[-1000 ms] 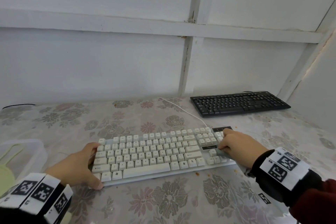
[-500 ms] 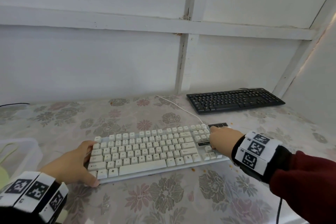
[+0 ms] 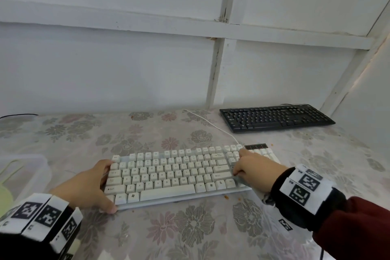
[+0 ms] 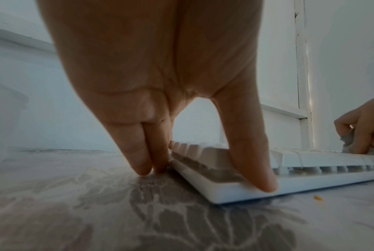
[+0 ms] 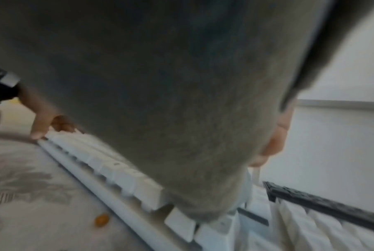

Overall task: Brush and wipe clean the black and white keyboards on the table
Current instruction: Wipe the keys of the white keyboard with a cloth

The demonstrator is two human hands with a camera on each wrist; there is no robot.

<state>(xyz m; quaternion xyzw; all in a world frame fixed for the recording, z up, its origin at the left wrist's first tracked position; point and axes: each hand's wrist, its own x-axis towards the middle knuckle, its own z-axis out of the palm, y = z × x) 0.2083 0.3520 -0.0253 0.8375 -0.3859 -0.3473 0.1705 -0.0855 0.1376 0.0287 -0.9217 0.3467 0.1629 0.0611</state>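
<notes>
From the head view, the white keyboard (image 3: 173, 175) lies near the front of the flowered surface (image 3: 190, 234), its cable running off toward the far wall. The left hand (image 3: 88, 186) braces the keyboard's left end, thumb at the near corner and fingers up along the side. The right hand (image 3: 255, 173) sits on the keys at the right end, fingers curled under (what it holds is hidden from here). The black keyboard (image 3: 276, 117) lies far right, against the wall and well apart from the white one. A clear plastic box (image 3: 25, 171) stands at the left edge, and small orange crumbs (image 3: 226, 197) lie just beside the white keyboard's near edge.

From the left wrist, the thumb (image 4: 250, 152) presses on the keyboard's near-left corner, and two straight fingers (image 4: 138, 152) touch the surface beside its left end. Far right, the other hand pinches a pale cloth (image 4: 349, 144) against the keys.

The right wrist view is blurred: a grey mass, apparently that cloth, fills most of it over the white keys, with one orange crumb on the surface and the black keyboard's edge beyond.
</notes>
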